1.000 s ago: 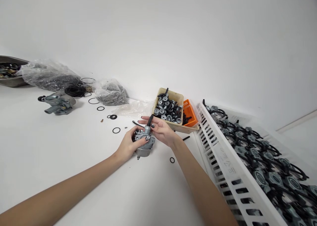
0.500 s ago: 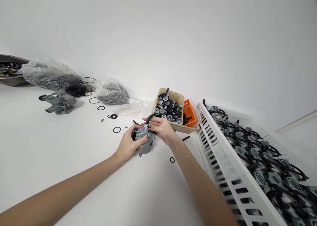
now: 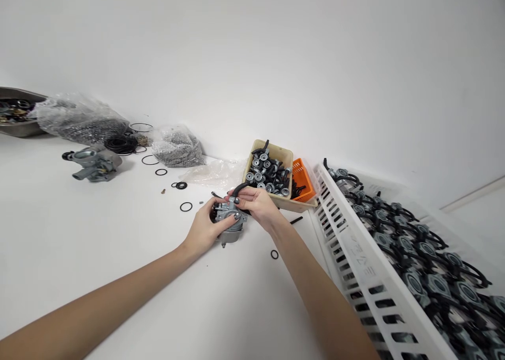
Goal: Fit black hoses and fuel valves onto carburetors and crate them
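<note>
My left hand (image 3: pixel 207 221) is closed around a grey metal carburetor (image 3: pixel 230 236), its thumb pressed on the front of the body. At the top of that carburetor, my right hand (image 3: pixel 255 205) pinches the end of a black rubber hose (image 3: pixel 240 188) beside a metal fitting. The hose curves up and to the right, over the right fingers. Part of the carburetor's left side is hidden behind the left fingers. Another carburetor (image 3: pixel 97 163) lies apart on the white table to the left.
At right stands a white slotted crate (image 3: pixel 355 255) full of carburetors. A cream bin (image 3: pixel 276 150) of small cap-like parts and an orange basket (image 3: pixel 303 178) sit beyond my hands. Black O-rings (image 3: pixel 186 207), plastic bags of parts (image 3: pixel 177 147) and a metal tray (image 3: pixel 27 128) lie leftward.
The black hose leans further to the right than before, and the carburetor has tilted very slightly. Both hands keep nearly the same place and grip.
</note>
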The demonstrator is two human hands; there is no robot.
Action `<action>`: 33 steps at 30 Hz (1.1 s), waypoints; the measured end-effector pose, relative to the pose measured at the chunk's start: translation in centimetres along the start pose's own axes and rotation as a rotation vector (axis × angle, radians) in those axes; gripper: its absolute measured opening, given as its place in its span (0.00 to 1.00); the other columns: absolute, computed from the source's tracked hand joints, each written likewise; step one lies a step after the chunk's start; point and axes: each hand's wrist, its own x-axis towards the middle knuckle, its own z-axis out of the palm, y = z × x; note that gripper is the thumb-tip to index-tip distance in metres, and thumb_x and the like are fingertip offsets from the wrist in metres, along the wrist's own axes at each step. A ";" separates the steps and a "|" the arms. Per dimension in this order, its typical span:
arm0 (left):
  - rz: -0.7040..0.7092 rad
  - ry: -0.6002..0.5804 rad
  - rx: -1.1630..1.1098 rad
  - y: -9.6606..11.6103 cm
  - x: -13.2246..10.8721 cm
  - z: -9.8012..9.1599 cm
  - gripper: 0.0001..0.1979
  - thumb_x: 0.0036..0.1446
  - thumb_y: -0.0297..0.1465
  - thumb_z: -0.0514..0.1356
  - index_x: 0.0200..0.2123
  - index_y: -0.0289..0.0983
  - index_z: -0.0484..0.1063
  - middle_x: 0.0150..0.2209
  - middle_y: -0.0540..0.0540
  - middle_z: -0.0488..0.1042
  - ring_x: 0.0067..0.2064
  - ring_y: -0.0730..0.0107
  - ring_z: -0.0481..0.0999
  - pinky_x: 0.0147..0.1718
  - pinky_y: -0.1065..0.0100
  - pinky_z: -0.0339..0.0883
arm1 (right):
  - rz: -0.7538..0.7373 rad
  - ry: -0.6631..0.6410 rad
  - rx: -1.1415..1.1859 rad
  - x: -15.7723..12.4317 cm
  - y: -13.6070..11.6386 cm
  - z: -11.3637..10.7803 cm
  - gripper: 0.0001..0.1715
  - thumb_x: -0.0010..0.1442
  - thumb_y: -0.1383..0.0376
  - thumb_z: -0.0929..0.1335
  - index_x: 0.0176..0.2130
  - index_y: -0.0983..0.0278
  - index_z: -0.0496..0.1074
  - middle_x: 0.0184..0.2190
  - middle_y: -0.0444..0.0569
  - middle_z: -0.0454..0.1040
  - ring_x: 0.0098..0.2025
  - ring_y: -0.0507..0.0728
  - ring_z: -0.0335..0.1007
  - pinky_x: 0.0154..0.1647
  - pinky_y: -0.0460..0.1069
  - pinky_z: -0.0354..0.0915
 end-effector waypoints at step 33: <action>-0.082 -0.182 -0.205 -0.1 -0.2 -0.2 0.24 0.43 0.43 0.67 0.39 0.36 0.65 0.32 0.44 0.75 0.35 0.58 0.77 0.35 0.61 0.68 | -0.217 0.119 -0.125 0.1 -0.6 0.0 0.19 0.42 0.54 0.77 0.32 0.63 0.78 0.29 0.50 0.80 0.39 0.60 0.76 0.48 0.58 0.68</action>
